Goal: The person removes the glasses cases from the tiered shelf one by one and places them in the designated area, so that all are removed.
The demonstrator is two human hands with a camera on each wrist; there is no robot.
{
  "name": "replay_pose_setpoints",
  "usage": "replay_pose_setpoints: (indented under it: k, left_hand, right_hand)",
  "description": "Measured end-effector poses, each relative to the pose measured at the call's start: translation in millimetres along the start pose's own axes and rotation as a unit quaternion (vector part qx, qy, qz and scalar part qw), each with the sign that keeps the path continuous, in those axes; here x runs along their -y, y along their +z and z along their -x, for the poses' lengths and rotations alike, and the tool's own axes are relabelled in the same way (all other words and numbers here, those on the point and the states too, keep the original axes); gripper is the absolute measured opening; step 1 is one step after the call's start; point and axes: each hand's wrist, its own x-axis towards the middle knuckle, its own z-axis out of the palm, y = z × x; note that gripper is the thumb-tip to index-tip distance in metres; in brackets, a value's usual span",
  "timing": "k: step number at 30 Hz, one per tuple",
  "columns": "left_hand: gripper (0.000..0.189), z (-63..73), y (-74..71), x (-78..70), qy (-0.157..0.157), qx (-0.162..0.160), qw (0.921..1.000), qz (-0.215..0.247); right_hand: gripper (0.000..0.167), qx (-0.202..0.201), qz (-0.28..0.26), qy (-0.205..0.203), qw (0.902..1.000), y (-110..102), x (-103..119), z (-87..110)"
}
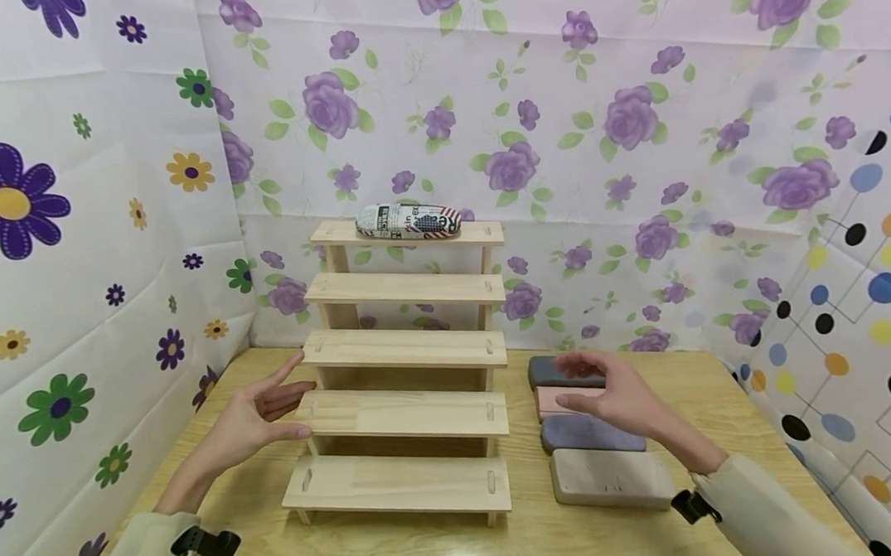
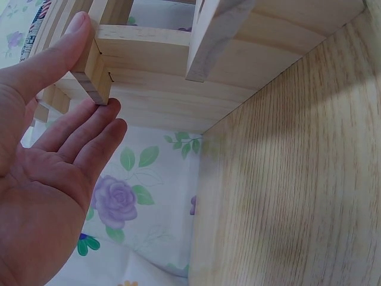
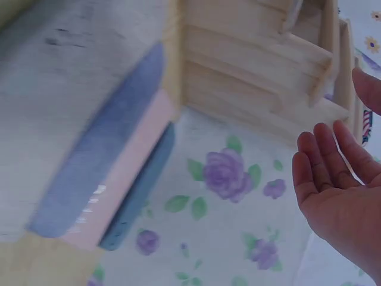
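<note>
A wooden stepped display rack with several tiers stands on the table. On its top tier lies an oblong case with newspaper lettering and flag print. My left hand is at the rack's left side, its thumb and fingers spread about the left end of a lower tier board; the fingertips appear to touch it. To the right of the rack my right hand hovers over a row of cases with fingers apart, holding nothing. That row has a dark grey-blue case, a pink case, a blue-purple case and an off-white case.
The wood-grain table carries everything. Flower-printed cloth hangs behind it, daisy-patterned cloth at the left, and dotted cloth at the right. Each wrist wears a black strap.
</note>
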Motion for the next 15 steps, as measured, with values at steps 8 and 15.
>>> replay_pose_setpoints:
  k: [8, 15]
  left_hand:
    - [0.107, -0.1, -0.3, -0.4, -0.001, 0.001, 1.0, 0.003]
    - [0.106, -0.5, -0.8, -0.3, -0.001, 0.001, 1.0, 0.005]
  right_hand:
    - [0.043, -0.021, 0.009, -0.048, 0.9986, -3.1, 16.9, -41.5]
    - [0.042, -0.044, 0.005, -0.051, 0.9977, -5.7, 35.4, -74.7]
